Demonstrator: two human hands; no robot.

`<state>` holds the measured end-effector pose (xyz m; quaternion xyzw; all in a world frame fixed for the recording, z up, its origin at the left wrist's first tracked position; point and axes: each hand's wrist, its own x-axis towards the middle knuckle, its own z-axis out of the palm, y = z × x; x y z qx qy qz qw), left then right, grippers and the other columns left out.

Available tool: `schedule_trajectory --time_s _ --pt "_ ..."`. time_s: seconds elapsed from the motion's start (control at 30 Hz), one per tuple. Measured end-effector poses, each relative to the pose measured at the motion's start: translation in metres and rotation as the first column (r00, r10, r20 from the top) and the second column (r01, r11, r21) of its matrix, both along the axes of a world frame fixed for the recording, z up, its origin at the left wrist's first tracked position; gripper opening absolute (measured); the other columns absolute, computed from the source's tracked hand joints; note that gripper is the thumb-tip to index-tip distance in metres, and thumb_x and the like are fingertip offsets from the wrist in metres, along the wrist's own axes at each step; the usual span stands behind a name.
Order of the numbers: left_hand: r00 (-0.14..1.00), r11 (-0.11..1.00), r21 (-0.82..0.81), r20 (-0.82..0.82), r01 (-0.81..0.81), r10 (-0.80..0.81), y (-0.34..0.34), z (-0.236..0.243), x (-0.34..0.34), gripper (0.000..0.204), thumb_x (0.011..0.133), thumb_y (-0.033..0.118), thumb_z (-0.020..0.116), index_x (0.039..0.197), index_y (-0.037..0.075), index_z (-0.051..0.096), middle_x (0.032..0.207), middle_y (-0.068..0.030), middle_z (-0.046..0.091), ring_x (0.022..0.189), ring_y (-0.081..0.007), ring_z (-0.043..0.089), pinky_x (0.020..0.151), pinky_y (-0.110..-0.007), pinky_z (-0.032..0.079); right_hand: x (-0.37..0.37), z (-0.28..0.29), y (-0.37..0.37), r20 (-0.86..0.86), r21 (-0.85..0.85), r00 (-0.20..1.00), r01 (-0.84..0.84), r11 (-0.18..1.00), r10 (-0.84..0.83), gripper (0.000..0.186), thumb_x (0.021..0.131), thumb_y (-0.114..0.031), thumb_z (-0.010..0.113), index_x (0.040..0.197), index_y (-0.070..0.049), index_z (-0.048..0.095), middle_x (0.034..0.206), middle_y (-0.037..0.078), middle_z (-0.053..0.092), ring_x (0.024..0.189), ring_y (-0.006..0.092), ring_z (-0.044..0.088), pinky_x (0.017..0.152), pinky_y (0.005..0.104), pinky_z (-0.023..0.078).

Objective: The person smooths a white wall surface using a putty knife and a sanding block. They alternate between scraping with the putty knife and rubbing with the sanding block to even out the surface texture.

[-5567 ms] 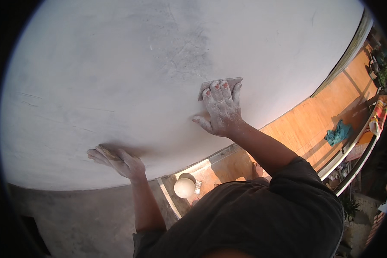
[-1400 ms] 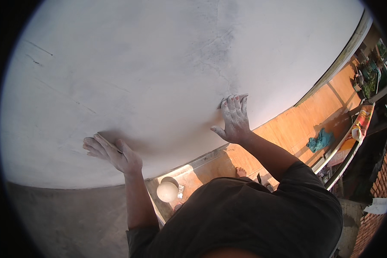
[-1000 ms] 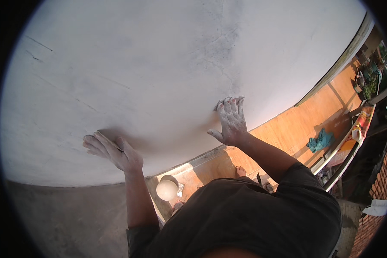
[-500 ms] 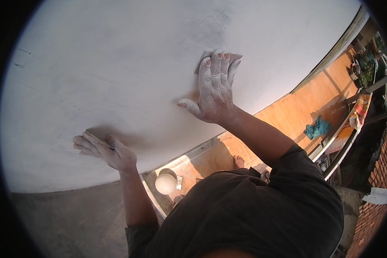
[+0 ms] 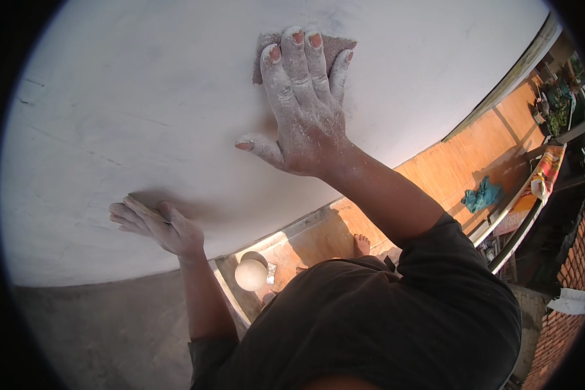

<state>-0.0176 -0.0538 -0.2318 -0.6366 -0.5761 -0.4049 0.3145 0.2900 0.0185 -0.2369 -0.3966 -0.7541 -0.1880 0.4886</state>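
My right hand (image 5: pixel 303 123) lies on the white wall (image 5: pixel 149 78), powdered with white dust. Its fingers press a grey-brown piece of sandpaper (image 5: pixel 337 48) flat against the surface, and the sheet's edges show past the fingertips. The thumb sticks out to the left, off the sandpaper. Lower and to the left, my left hand (image 5: pixel 166 229) rests its side against the same wall. Its dusty fingers are stretched out with the thumb apart, and I see nothing held there; the palm side is partly hidden.
Below the wall runs an orange tiled floor (image 5: pixel 429 162) with a bare foot (image 5: pixel 361 245) on it. A round pale container (image 5: pixel 251 275) stands near the wall's base. Teal cloth (image 5: pixel 481 195) lies by the railing (image 5: pixel 517 234) on the right, where a colourful cloth (image 5: pixel 547 170) hangs.
My right hand has slid up and slightly left along the wall with the sandpaper, and more of the sheet shows now. My left hand has stayed nearly in place.
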Motion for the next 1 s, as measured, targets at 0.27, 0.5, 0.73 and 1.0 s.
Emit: schedule_trajectory --time_s 0.27,0.5,0.73,1.0 --pt "1.000 1.000 0.006 -0.002 0.008 -0.008 0.001 0.000 0.001 0.067 0.106 0.028 0.041 0.162 -0.001 0.020 0.172 -0.0211 0.006 0.158 -0.0425 -0.006 0.121 -0.064 -0.006 0.007 -0.056 -0.009 -0.032 -0.043 0.998 0.057 0.997 -0.059 0.103 0.090 -0.065 0.062 0.152 0.011 0.030 0.162 0.037 0.018 0.153 0.0533 0.010 0.111 0.0805 0.005" --pt "0.999 1.000 -0.004 0.031 -0.005 0.005 0.004 -0.001 0.003 0.066 0.104 0.020 0.041 0.163 0.000 0.020 0.172 -0.0202 0.005 0.158 -0.0423 -0.007 0.121 -0.063 -0.008 0.011 -0.054 0.002 0.059 0.163 0.995 0.072 0.984 -0.082 0.097 0.096 -0.065 0.056 0.152 0.009 0.033 0.162 0.038 0.017 0.154 0.0540 0.007 0.112 0.0804 0.000" --pt "0.999 0.999 -0.028 0.033 -0.020 0.021 0.004 -0.001 0.003 0.067 0.108 0.035 0.039 0.163 0.001 0.019 0.171 -0.0206 0.007 0.157 -0.0436 -0.005 0.123 -0.061 -0.006 0.009 -0.004 0.011 0.023 0.015 1.000 0.002 1.000 -0.003 0.094 0.095 -0.061 0.059 0.153 0.008 0.033 0.164 0.034 0.019 0.156 0.0479 0.008 0.112 0.0801 0.007" --pt "0.959 0.978 -0.113 0.243 0.177 -0.145 -0.033 -0.021 0.020 0.058 0.111 0.030 0.034 0.162 0.004 0.023 0.170 -0.0215 0.013 0.157 -0.0451 0.004 0.124 -0.061 0.006 0.038 -0.102 -0.022 0.138 -0.206 0.989 0.072 0.976 -0.044 0.069 0.095 -0.039 0.066 0.148 0.003 0.047 0.159 0.028 0.035 0.151 0.0458 0.028 0.116 0.0724 0.019"
